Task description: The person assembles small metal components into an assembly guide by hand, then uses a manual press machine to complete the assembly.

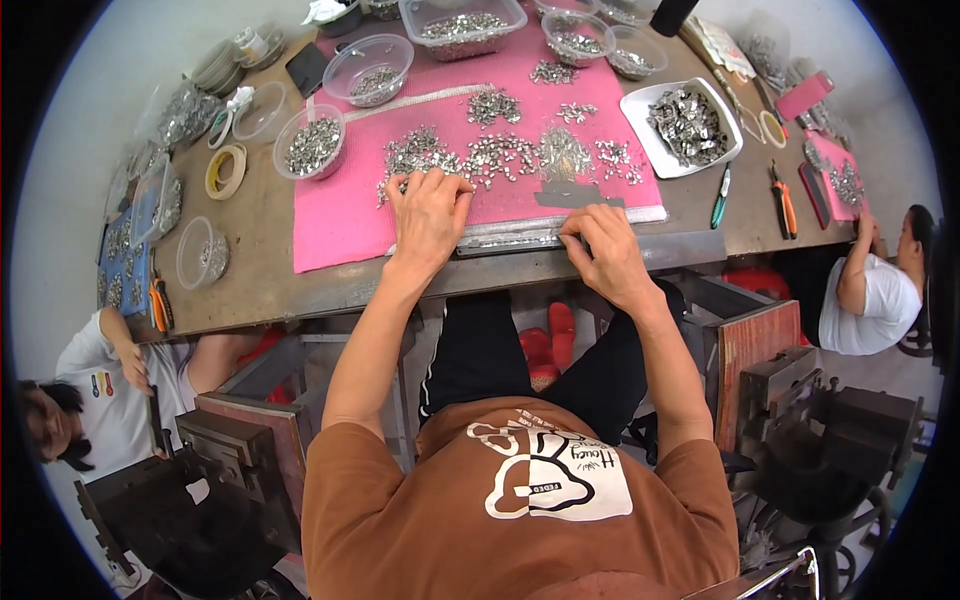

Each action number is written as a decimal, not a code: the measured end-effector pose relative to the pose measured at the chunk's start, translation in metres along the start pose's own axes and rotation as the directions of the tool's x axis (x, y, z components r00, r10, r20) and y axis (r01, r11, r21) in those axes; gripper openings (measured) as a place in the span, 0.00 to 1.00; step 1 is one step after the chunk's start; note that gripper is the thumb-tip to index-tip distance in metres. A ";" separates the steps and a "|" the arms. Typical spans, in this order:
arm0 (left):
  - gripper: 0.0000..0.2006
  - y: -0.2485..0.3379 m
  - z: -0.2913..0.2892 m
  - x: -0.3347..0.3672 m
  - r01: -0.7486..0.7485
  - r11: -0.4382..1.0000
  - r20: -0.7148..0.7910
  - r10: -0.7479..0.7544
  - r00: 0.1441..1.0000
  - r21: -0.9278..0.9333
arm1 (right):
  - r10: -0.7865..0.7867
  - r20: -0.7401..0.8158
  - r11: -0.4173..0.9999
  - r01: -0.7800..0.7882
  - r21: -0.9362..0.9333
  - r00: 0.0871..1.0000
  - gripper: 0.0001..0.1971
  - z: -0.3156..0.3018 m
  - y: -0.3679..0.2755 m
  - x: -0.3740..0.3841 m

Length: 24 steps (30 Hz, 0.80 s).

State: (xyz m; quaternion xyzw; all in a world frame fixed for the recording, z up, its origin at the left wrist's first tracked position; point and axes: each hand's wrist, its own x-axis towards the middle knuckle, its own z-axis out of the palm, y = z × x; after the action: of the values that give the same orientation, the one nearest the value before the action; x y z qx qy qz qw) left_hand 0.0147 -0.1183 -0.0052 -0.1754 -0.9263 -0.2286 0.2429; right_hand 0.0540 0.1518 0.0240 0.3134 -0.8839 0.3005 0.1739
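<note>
A silver strip point(512, 241) is lying left-to-right along the front edge of the counter point(255, 260), extending leftward from the bent fingers of the nearer right hand point(609, 251); the left hand point(430, 215) is resting, fingers curled, by metal pieces point(420, 150); any pinching is going unseen

We held both forearms point(372, 340) stretched forward. Our left hand point(429, 220) arched palm-down, and our right hand point(608, 250) curled with bent fingers point(593, 222).

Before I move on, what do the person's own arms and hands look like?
The left hand and right hand are bare, with no gloves, watch or cables showing. Plain, short brown fabric sleeves leave both forearms uncovered.
</note>
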 end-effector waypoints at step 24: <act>0.05 -0.002 0.005 0.002 -0.018 0.999 0.007 0.018 1.000 0.047 | -0.025 -0.013 0.998 0.025 0.049 1.000 0.08 0.000 0.006 -0.001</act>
State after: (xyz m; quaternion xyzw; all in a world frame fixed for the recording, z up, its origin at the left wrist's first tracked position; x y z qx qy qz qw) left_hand 0.0102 -0.1172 -0.0090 -0.1785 -0.9306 -0.2039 0.2461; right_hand 0.0503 0.1560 0.0208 0.3267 -0.8712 0.3218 0.1754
